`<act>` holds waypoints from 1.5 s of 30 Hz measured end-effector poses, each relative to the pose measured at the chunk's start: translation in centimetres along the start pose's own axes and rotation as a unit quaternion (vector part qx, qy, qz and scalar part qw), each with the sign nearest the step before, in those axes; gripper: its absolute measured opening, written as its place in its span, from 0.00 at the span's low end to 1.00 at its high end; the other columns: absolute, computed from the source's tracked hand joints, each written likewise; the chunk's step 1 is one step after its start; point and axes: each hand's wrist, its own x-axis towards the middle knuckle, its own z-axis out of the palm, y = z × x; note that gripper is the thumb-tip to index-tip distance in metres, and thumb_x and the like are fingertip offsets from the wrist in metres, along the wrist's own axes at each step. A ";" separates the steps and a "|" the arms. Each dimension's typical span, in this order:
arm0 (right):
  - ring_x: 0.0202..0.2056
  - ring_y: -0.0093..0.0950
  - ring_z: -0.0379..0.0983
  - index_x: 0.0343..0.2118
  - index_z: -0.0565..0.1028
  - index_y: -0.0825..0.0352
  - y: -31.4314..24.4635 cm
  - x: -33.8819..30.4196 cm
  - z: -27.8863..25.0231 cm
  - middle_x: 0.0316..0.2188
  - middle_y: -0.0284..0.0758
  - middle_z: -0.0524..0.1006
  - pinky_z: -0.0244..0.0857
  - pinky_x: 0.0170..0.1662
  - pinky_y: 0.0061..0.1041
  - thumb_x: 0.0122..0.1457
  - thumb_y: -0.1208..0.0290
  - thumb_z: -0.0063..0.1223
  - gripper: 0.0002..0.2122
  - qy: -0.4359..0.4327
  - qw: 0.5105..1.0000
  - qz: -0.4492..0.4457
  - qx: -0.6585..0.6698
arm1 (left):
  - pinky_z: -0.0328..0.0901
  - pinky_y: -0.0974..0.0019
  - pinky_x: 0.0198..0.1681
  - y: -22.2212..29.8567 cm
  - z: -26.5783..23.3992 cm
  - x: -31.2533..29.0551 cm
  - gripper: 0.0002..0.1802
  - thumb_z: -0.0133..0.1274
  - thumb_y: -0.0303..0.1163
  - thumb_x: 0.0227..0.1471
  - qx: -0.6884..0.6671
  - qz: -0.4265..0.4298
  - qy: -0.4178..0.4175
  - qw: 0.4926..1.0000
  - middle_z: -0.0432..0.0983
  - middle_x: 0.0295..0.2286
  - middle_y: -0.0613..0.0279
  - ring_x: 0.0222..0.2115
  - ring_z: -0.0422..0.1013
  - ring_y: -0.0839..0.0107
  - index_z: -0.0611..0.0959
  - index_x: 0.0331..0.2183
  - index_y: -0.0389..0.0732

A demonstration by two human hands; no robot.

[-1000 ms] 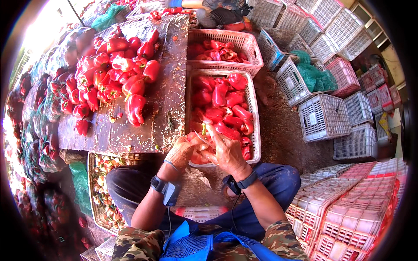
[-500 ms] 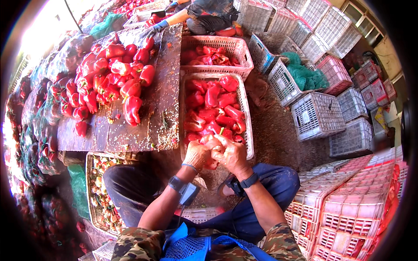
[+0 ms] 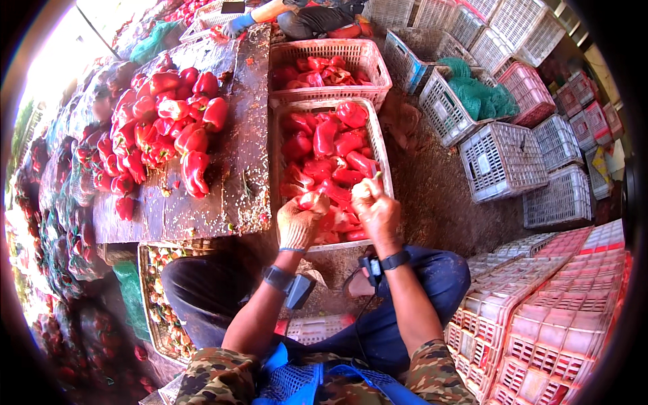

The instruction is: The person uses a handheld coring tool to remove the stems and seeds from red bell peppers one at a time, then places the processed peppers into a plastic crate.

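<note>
Over the near end of a crate of red bell peppers (image 3: 331, 145), my two hands are apart. My left hand (image 3: 297, 226), in a pale glove, is closed around a red bell pepper (image 3: 312, 200), of which only a part shows past the fingers. Closed too is my right hand (image 3: 378, 216), fingers pinching a pepper core (image 3: 368, 186) with a bit of green stem at its top. The peppers beneath look opened or hollowed in places. Fingers hide most of what each hand holds.
Left stands a board table (image 3: 223, 182) with a pile of whole red peppers (image 3: 162, 121) and scattered seeds. Below it sits a crate of cores and scraps (image 3: 158, 297). Another pepper crate (image 3: 331, 47) is ahead, near a co-worker's gloved hand (image 3: 237, 25). Stacked crates (image 3: 506, 158) line the right.
My hands, together before on one pepper, have separated: the right moved right and up with the core, the left stayed left with the pepper. The view shifted slightly.
</note>
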 end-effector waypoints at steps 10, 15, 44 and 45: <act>0.39 0.25 0.80 0.53 0.76 0.73 -0.7 0.8 -2.3 0.40 0.40 0.81 0.76 0.43 0.25 0.55 0.78 0.66 0.21 -0.024 0.951 0.097 0.293 | 0.42 0.46 0.71 -10.4 0.0 2.4 0.35 0.57 0.38 0.47 0.603 0.360 -0.320 0.636 0.61 0.65 0.63 0.68 0.53 0.56 0.75 0.59 0.41; 0.40 0.26 0.78 0.51 0.76 0.75 -1.5 1.3 -2.7 0.41 0.37 0.78 0.76 0.44 0.26 0.56 0.83 0.63 0.19 -0.067 0.977 0.055 0.194 | 0.42 0.45 0.71 -10.1 1.7 2.7 0.30 0.49 0.36 0.53 0.636 0.299 -0.311 0.640 0.63 0.64 0.61 0.68 0.53 0.58 0.76 0.59 0.41; 0.31 0.35 0.81 0.48 0.80 0.71 -8.5 -0.3 3.5 0.32 0.42 0.83 0.74 0.38 0.32 0.56 0.68 0.65 0.18 -0.279 0.953 -0.013 0.115 | 0.66 0.52 0.55 8.6 -21.4 12.6 0.31 0.59 0.37 0.40 0.598 -0.016 0.268 0.755 0.73 0.50 0.52 0.54 0.69 0.53 0.77 0.49 0.38; 0.32 0.35 0.81 0.47 0.80 0.72 -8.7 -0.5 3.8 0.32 0.43 0.83 0.74 0.38 0.33 0.56 0.67 0.65 0.18 -0.288 0.950 -0.011 0.120 | 0.66 0.51 0.55 8.3 -20.9 14.4 0.35 0.59 0.40 0.43 0.597 -0.055 0.268 0.754 0.72 0.50 0.54 0.55 0.68 0.54 0.74 0.53 0.38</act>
